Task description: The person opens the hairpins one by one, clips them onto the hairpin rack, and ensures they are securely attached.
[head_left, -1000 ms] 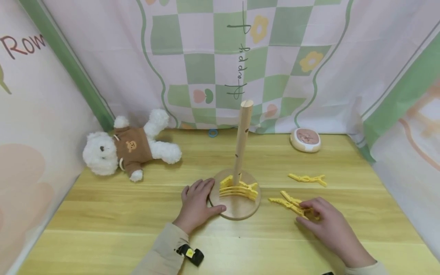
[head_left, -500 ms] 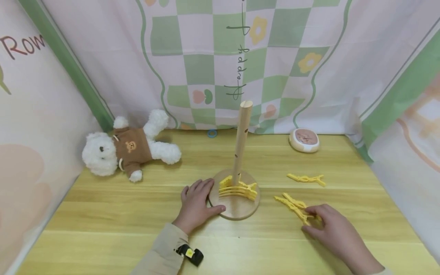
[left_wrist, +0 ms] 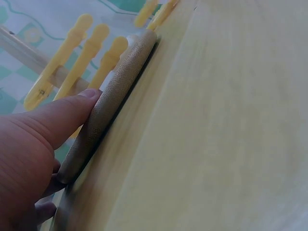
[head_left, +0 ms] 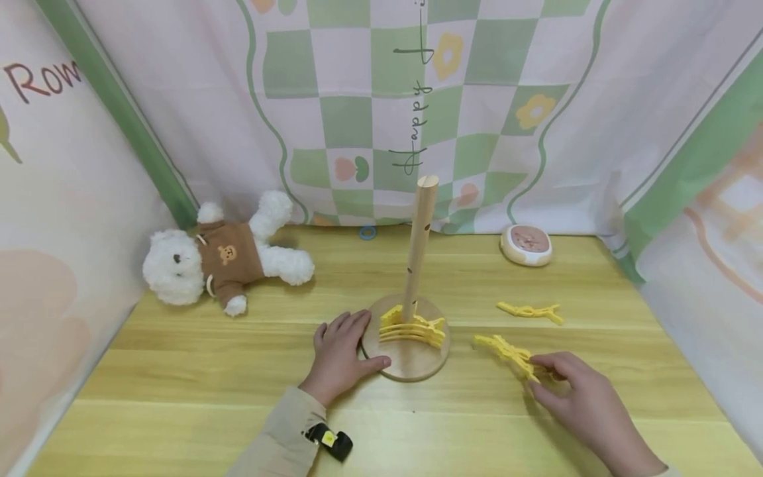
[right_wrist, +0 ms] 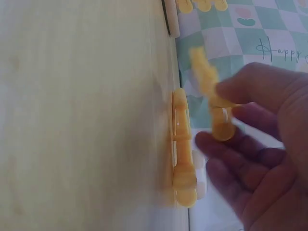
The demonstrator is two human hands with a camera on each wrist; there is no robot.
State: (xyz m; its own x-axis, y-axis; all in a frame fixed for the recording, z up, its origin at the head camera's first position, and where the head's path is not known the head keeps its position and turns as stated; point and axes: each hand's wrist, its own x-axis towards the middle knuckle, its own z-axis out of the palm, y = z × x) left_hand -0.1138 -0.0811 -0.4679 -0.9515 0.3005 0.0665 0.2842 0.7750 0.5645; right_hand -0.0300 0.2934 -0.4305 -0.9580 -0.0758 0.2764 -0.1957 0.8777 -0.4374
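A wooden stand (head_left: 420,245), a round base with an upright pole, stands mid-table. Several yellow plastic pieces (head_left: 411,334) lie on its base around the pole. My left hand (head_left: 336,361) holds the base's left rim, fingers at the edge and thumb over the top. Right of the stand, my right hand (head_left: 587,397) pinches a forked yellow plastic piece (right_wrist: 206,74) between thumb and fingertips, close over the table. Another yellow piece (right_wrist: 183,144) lies on the table beside it and overlaps it in the head view. Farther back lies a forked yellow piece (head_left: 530,311).
A white plush bear (head_left: 229,255) in a brown shirt lies at the back left. A small rounded device (head_left: 527,245) sits at the back right, and a blue ring (head_left: 367,232) lies by the checked curtain (head_left: 346,119). Curtains also border both sides.
My right hand has drawn slightly right, and the piece in its fingers has shifted and turned. The left hand stays on the base.
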